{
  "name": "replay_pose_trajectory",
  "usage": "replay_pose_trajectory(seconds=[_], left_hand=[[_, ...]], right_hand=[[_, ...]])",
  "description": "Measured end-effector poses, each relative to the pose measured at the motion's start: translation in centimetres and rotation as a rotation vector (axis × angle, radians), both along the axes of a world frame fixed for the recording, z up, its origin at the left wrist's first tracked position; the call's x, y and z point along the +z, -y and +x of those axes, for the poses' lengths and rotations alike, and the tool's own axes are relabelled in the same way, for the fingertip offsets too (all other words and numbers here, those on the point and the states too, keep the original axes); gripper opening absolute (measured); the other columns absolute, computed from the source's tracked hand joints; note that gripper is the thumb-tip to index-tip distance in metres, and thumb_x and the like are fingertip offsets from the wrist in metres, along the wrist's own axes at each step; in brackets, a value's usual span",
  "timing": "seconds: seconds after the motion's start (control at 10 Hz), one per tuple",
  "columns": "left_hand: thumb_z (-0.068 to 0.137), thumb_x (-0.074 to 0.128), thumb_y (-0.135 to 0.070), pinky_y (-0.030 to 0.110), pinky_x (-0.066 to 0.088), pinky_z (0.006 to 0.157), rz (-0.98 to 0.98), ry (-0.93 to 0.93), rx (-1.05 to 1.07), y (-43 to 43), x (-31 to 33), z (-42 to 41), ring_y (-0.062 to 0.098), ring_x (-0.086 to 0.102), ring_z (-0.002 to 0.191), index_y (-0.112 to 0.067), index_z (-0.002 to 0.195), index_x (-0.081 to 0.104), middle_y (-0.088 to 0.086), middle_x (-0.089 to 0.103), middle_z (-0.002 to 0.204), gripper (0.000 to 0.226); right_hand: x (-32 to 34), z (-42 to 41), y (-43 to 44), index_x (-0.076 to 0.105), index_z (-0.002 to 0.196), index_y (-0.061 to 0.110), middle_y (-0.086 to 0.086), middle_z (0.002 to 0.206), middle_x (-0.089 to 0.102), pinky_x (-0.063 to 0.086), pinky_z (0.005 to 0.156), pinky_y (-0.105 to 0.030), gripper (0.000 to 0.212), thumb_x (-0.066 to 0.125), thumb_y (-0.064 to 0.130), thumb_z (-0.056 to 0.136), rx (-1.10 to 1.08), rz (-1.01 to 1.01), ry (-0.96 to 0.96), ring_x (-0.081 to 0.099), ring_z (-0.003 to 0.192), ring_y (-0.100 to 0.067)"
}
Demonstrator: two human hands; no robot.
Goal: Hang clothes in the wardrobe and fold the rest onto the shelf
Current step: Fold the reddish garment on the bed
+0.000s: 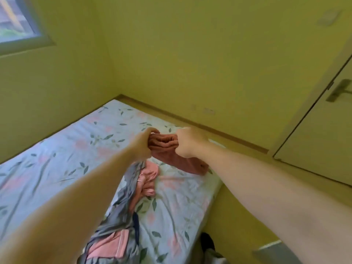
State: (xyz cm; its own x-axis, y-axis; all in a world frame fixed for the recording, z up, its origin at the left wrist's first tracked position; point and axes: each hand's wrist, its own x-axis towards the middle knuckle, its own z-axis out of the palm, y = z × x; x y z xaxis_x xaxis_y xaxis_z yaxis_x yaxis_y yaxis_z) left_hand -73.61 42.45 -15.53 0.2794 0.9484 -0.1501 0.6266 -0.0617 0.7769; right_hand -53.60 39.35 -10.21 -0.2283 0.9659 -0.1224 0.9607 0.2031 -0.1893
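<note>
Both arms reach out over the bed. My left hand (143,143) and my right hand (187,143) each grip one end of a bunched rust-red garment (163,144), held up between them. Its lower part (182,164) trails down onto the mattress. Below the hands lies a pile of clothes: a pink garment (149,178) and a grey garment (122,212) with a pink piece (108,244) nearer to me. No wardrobe or shelf is in view.
The bed (66,149) with a floral sheet fills the left and middle, pushed into the yellow room corner. A door (323,141) with a lever handle (339,90) stands at the right. A window (17,21) is at the upper left. Floor runs along the bed's right side.
</note>
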Motion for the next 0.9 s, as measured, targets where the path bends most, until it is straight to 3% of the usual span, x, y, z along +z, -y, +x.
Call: replay_pose_trajectory(seconds=[0.1,0.2,0.3,0.4,0.5,0.6,0.7,0.8,0.9], left_hand=[[0.092,0.066,-0.012,0.028,0.05,0.08,-0.057,-0.113,-0.026,5.7,-6.0,-2.7,0.027,0.065,0.095,-0.017,0.113,0.059,0.008,0.062,0.102,0.022],[0.103,0.051,-0.012,0.013,0.048,0.08,-0.067,-0.258,-0.096,10.4,-10.8,-5.7,-0.002,0.066,0.09,-0.011,0.12,0.056,0.003,0.059,0.099,0.018],[0.095,0.063,-0.016,0.037,0.048,0.097,-0.08,-0.485,-0.133,14.7,-14.5,-8.2,0.027,0.058,0.118,-0.014,0.132,0.056,0.01,0.057,0.13,0.038],[0.096,0.06,-0.016,0.023,0.047,0.083,-0.145,-0.533,-0.169,18.8,-16.1,-9.5,0.025,0.058,0.104,-0.009,0.129,0.055,0.003,0.058,0.113,0.033],[0.088,0.065,-0.016,0.027,0.049,0.075,-0.105,-0.598,-0.127,21.8,-17.6,-11.7,0.021,0.06,0.093,-0.019,0.116,0.055,-0.006,0.052,0.106,0.03],[0.088,0.066,-0.02,0.037,0.053,0.084,-0.111,-0.642,-0.108,24.6,-18.8,-13.4,0.022,0.062,0.1,-0.023,0.116,0.056,-0.002,0.056,0.115,0.03],[0.101,0.054,-0.018,0.028,0.043,0.09,-0.115,-0.662,-0.159,27.6,-18.4,-14.6,0.015,0.06,0.103,-0.04,0.102,0.051,-0.005,0.06,0.111,0.022],[0.094,0.062,-0.014,0.029,0.044,0.077,-0.196,-0.772,-0.193,28.6,-17.7,-15.0,0.02,0.057,0.091,-0.043,0.079,0.036,-0.011,0.057,0.091,0.042],[0.095,0.058,-0.016,0.023,0.045,0.056,-0.412,-0.679,-0.144,30.0,-18.0,-16.4,0.015,0.057,0.062,-0.019,0.096,0.058,-0.002,0.059,0.072,0.003]], right_hand=[[-6.3,-3.5,4.8,0.056,0.09,0.021,-0.005,0.107,0.064,0.045,0.066,-0.031,0.007,0.058,0.022,0.084,0.049,-0.191,0.089,0.065,0.098,-0.03],[-11.6,-6.1,8.7,0.055,0.113,0.016,-0.007,0.119,0.056,0.043,0.069,-0.035,0.029,0.06,0.024,0.086,0.106,-0.3,0.142,0.062,0.104,-0.031],[-15.5,-8.4,12.5,0.047,0.115,0.015,-0.008,0.118,0.053,0.044,0.071,-0.036,0.031,0.061,0.022,0.088,0.154,-0.441,0.137,0.059,0.102,-0.031],[-17.9,-10.4,15.8,0.045,0.115,0.012,-0.011,0.118,0.058,0.046,0.069,-0.037,0.029,0.058,0.016,0.089,0.206,-0.523,0.131,0.061,0.101,-0.032],[-19.5,-12.2,18.5,0.041,0.108,0.014,-0.01,0.118,0.059,0.045,0.065,-0.037,0.028,0.061,0.015,0.089,0.264,-0.553,0.148,0.06,0.093,-0.031],[-20.3,-13.6,20.6,0.044,0.116,0.012,-0.01,0.119,0.059,0.045,0.067,-0.037,0.032,0.062,0.017,0.09,0.333,-0.579,0.168,0.062,0.101,-0.032],[-21.1,-15.2,22.7,0.046,0.12,0.011,-0.011,0.12,0.058,0.048,0.069,-0.036,0.037,0.063,0.018,0.088,0.394,-0.634,0.172,0.062,0.102,-0.031],[-22.0,-16.7,25.1,0.049,0.119,0.012,-0.011,0.117,0.06,0.054,0.071,-0.036,0.04,0.067,0.023,0.085,0.45,-0.682,0.151,0.062,0.095,-0.029],[-22.8,-17.9,27.0,0.051,0.118,0.013,-0.009,0.113,0.061,0.056,0.073,-0.036,0.046,0.072,0.03,0.082,0.489,-0.732,0.096,0.062,0.091,-0.028]])
